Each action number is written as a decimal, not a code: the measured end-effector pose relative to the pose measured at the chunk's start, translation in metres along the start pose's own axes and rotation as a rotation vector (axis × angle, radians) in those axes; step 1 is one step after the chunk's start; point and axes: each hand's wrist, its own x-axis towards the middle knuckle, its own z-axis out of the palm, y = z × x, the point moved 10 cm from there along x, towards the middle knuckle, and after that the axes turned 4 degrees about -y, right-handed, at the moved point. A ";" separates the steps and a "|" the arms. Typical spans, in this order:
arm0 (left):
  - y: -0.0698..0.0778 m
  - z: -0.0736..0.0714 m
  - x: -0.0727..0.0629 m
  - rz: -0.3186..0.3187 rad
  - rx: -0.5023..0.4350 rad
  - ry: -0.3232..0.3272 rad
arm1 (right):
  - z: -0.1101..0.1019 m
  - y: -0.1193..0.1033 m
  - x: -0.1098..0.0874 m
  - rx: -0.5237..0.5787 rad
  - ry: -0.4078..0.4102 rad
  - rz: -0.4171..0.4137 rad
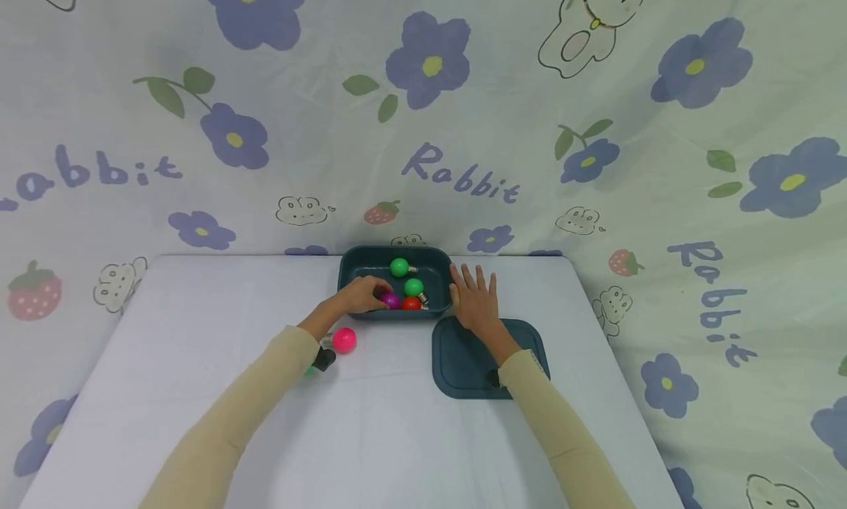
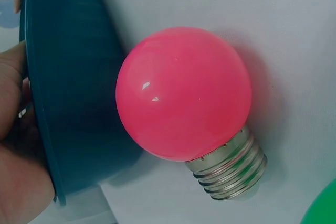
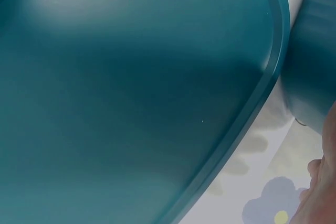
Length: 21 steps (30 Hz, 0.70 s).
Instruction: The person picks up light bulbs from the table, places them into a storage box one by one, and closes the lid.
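Observation:
My left hand (image 1: 362, 294) reaches over the near left rim of a dark teal box (image 1: 433, 270), its fingers curled around a purple light bulb (image 1: 393, 301). Inside the box lie a green bulb (image 1: 399, 267), a second green bulb (image 1: 413, 287) and a red bulb (image 1: 411, 303). My right hand (image 1: 475, 300), fingers spread and straight, rests against the box's right end. On the table outside, a pink bulb (image 2: 184, 93) with a metal screw base lies beside the box wall. Another green bulb (image 1: 309, 371) is mostly hidden by my left wrist.
A dark teal lid (image 1: 463, 369) lies flat on the white table (image 1: 370, 428), under my right wrist and close to the box's near right corner. Behind the table's far edge hangs a patterned cloth (image 1: 304, 141) with flowers and rabbits.

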 end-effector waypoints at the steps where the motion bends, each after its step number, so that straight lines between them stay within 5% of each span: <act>1: 0.000 0.000 0.000 -0.001 -0.001 0.000 | 0.000 0.000 0.000 0.004 0.000 0.001; 10: 0.007 -0.008 -0.009 0.030 -0.076 0.027 | 0.002 0.000 0.000 -0.010 -0.013 0.007; 21: 0.025 -0.033 -0.052 0.156 -0.159 0.141 | 0.001 0.000 0.001 -0.011 -0.015 0.009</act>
